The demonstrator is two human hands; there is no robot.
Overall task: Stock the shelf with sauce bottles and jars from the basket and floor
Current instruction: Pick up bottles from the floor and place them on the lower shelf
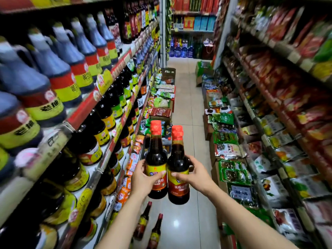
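I get bright, even overhead light, w/ a white glare spot on the floor tiles (175, 223). Centre's fairly sharp, but the left shelf (86, 106) and right shelf (294, 55) smear w/ motion blur, and fisheye bends the edges.

Dark bottles (156, 159), red caps; yellow-red labels

Shelf bottles (106, 112) crowd the left shelf (84, 106); the aisle floor (188, 114) lies open mid-scene, two floor bottles (143, 221) standing near left.
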